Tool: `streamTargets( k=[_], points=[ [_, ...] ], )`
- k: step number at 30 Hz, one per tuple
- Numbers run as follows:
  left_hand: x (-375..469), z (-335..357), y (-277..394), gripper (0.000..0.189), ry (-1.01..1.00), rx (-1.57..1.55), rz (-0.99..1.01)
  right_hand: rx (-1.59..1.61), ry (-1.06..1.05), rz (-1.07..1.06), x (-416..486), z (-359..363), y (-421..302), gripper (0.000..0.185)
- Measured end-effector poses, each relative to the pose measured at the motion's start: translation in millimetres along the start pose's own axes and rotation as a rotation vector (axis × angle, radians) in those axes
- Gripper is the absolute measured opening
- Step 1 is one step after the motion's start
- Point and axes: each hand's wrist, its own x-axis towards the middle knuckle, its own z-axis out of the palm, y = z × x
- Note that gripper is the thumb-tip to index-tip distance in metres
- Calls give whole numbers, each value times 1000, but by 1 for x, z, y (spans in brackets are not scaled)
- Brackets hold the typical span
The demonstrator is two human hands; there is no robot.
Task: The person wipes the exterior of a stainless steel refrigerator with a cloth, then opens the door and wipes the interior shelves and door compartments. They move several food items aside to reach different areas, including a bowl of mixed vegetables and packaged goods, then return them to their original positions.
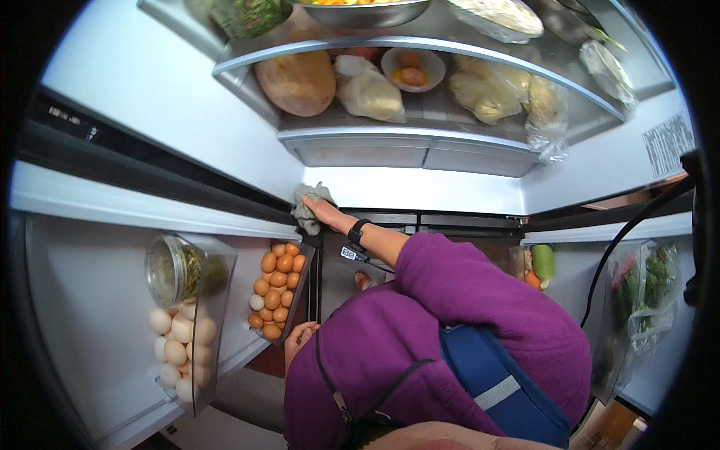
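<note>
My right hand (pixel 329 212) grips a crumpled grey cloth (pixel 308 220) and presses it at the front left corner of the refrigerator's inner floor (pixel 416 188). A black band (pixel 358 231) circles that wrist. Lower down, my left hand (pixel 301 336) is beside the edge of the open left door (pixel 242 353), just below a clear door bin (pixel 301 292) of brown eggs (pixel 275 289). Its fingers look curled, and my purple sleeve hides part of it. Whether it holds the door edge cannot be made out.
Another left-door bin (pixel 225 281) holds pale eggs (pixel 175 351) and a glass jar (pixel 167 270). Shelves above carry wrapped food (pixel 368 93), a bowl with eggs (pixel 413 70) and a metal bowl (pixel 365 12). Greens (pixel 647 292) fill a right-door bin. A black cable (pixel 607 253) hangs at right.
</note>
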Motion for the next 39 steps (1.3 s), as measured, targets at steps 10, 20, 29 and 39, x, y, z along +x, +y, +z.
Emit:
streamTargets(
  k=[10,20,29,39],
  points=[
    [152,136,137,26,-183,385,504,-1277,-225,45,-171,-173,-122,60],
    [311,289,279,67,320,796,894,-694,120,-129,-287,-256,-185,57],
    [375,305,328,70,456,926,799,142,225,-201,-300,-247,-172,62],
    [313,271,288,30,307,343,1004,276,629,-735,-282,-231,-238,48]
  ],
)
